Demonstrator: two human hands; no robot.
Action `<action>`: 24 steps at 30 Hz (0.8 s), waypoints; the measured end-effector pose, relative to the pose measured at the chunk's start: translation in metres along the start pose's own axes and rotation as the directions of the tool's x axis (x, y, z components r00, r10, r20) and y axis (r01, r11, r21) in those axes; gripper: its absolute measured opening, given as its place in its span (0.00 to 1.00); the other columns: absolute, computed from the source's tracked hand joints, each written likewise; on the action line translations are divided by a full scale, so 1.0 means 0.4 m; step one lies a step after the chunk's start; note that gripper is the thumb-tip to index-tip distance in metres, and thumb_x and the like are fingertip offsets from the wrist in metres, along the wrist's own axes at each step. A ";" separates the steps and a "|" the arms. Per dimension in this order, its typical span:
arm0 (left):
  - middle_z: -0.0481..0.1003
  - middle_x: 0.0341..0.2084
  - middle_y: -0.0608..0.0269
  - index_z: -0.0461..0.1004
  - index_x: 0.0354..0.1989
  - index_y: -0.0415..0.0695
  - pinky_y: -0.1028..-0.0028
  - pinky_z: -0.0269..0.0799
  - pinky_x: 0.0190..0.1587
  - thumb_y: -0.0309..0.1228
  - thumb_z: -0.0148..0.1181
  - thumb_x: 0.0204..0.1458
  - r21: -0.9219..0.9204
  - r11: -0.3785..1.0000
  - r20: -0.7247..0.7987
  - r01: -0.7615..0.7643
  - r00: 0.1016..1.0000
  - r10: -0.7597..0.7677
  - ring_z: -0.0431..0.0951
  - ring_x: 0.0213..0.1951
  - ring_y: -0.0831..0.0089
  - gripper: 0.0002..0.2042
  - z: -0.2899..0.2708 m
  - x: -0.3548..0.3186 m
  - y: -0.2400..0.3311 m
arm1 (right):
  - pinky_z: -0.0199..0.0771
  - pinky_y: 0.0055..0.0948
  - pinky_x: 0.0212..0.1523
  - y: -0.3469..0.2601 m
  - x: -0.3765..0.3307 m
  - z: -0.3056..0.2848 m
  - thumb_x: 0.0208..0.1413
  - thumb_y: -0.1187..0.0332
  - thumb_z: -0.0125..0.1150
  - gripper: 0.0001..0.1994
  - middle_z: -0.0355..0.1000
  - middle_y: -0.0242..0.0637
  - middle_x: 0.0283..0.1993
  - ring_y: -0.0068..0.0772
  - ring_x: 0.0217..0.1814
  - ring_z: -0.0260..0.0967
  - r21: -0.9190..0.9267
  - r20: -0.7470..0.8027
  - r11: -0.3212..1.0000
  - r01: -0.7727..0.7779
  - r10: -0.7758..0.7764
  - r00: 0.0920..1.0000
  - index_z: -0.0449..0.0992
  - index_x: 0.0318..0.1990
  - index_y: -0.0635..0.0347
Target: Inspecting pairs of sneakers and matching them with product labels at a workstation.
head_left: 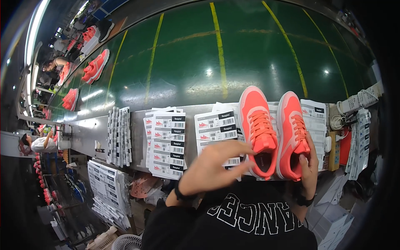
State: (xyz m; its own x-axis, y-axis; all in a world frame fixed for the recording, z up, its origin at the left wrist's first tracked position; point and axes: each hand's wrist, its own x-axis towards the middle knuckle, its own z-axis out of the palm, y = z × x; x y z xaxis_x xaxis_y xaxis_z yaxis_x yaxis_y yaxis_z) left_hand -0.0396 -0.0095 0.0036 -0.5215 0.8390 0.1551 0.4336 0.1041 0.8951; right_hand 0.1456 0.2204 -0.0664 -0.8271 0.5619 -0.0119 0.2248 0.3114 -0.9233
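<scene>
Two coral-orange sneakers stand side by side on the grey work ledge (91, 133), toes pointing away from me. My left hand (216, 164) reaches across with fingers spread and its fingertips at the heel of the left sneaker (259, 129). My right hand (310, 160) grips the heel side of the right sneaker (292, 131). Under and around the shoes lie white printed label sheets (216, 127).
More label sheets (167, 141) and a bundle of tags (119, 135) lie to the left. A green conveyor belt (216, 58) with yellow lines carries other orange sneakers (96, 66) at far left. A power strip (359, 100) and cables sit at right. White boxes (333, 212) stand lower right.
</scene>
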 end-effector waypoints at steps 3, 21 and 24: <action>0.76 0.36 0.51 0.72 0.43 0.35 0.74 0.70 0.42 0.25 0.60 0.44 0.470 0.835 -0.279 0.286 0.946 -0.167 0.77 0.39 0.65 0.16 -0.126 -0.111 -0.145 | 0.45 0.32 0.64 -0.025 0.010 -0.006 0.52 0.65 0.48 0.28 0.53 0.48 0.63 0.41 0.67 0.49 -0.169 0.075 0.986 0.004 0.009 0.997 0.56 0.60 0.66; 0.68 0.27 0.57 0.71 0.42 0.36 0.71 0.67 0.39 0.27 0.66 0.33 0.053 0.667 -0.717 0.743 0.493 -0.493 0.70 0.32 0.63 0.22 -0.255 -0.350 -0.346 | 0.57 0.30 0.56 -0.104 -0.007 -0.096 0.57 0.67 0.43 0.23 0.53 0.44 0.64 0.35 0.59 0.58 -0.146 -0.216 0.965 0.219 -0.247 0.945 0.56 0.59 0.68; 0.73 0.29 0.59 0.72 0.34 0.34 0.78 0.68 0.34 0.21 0.62 0.39 -0.048 0.776 -0.696 0.629 0.536 -0.477 0.72 0.29 0.74 0.12 -0.224 -0.279 -0.148 | 0.59 0.32 0.55 -0.107 -0.021 -0.109 0.54 0.67 0.46 0.23 0.58 0.47 0.61 0.37 0.56 0.61 -0.168 -0.249 0.971 0.170 -0.209 0.946 0.59 0.58 0.68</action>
State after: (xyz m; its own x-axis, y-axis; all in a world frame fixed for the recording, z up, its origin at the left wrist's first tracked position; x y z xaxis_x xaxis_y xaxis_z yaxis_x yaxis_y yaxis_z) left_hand -0.0727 -0.1570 -0.0293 -0.9982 0.0284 -0.0528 -0.0264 0.5830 0.8120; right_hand 0.1654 0.2356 -0.0102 -0.7012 0.6569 0.2771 0.1641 0.5269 -0.8339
